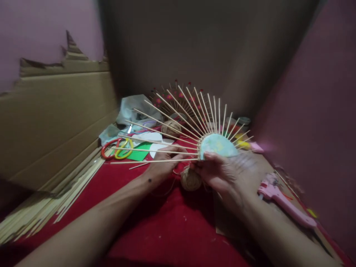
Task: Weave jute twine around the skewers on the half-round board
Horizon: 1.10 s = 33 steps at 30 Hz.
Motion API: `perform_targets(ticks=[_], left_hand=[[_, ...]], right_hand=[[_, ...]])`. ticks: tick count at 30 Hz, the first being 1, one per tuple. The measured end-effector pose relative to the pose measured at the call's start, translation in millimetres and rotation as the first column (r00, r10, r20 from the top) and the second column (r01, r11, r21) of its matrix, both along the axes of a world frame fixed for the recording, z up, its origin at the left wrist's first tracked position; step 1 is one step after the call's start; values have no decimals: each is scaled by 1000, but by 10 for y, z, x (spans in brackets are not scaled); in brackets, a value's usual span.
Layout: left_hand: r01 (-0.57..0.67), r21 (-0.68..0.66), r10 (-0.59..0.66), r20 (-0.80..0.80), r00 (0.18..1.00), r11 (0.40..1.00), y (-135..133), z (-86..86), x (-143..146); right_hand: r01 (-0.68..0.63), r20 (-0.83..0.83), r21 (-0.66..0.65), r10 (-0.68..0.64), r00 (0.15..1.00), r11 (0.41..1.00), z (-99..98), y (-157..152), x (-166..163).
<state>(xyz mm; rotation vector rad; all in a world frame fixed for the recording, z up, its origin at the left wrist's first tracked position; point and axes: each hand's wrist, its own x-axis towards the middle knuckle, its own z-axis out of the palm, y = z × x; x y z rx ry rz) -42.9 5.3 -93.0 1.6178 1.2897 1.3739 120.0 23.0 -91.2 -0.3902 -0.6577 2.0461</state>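
My right hand (222,172) grips a fan-shaped frame of thin wooden sticks, its thumb pressed on the pale blue half-round base (218,144). The sticks (172,104) spread outward from the base's curved edge, where twine seems wound between them. Behind the lowest sticks at the left, my left hand (165,161) has its fingers drawn together; whether they pinch twine or a stick is hidden. Just below the base sits a ball of twine (190,179), with a loose strand running toward my left hand.
Red-and-yellow-handled scissors (122,148) lie on green paper (137,151) at the left. A bundle of sticks (55,200) runs along the cardboard (61,111). A pink glue gun (286,200) lies right. Behind are another twine ball (171,128) and a flower-decorated stick fan (180,97).
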Motion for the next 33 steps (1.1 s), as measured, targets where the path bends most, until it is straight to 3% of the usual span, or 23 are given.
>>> perform_targets(ticks=[8, 14, 21, 25, 30, 33], left_hand=[[-111, 112, 119, -63, 991, 987, 30, -97, -112], [-122, 169, 144, -122, 982, 978, 63, 3, -221], [-58, -97, 53, -49, 997, 994, 40, 219, -441], [48, -72, -50, -32, 998, 996, 95, 251, -752], [95, -277, -102, -10, 995, 956, 109, 332, -1026], [92, -271, -81, 51, 995, 958, 57, 390, -1066]], right_hand=[[-1, 38, -36, 2, 999, 999, -14, 0, 5], [51, 66, -32, -49, 997, 998, -44, 79, 59], [93, 72, -14, -91, 993, 996, -75, 188, 128], [143, 24, 3, -143, 989, 990, -33, 186, 124], [207, -5, -23, -207, 978, 978, 12, 205, 131], [228, 5, -45, -228, 974, 973, 17, 206, 132]])
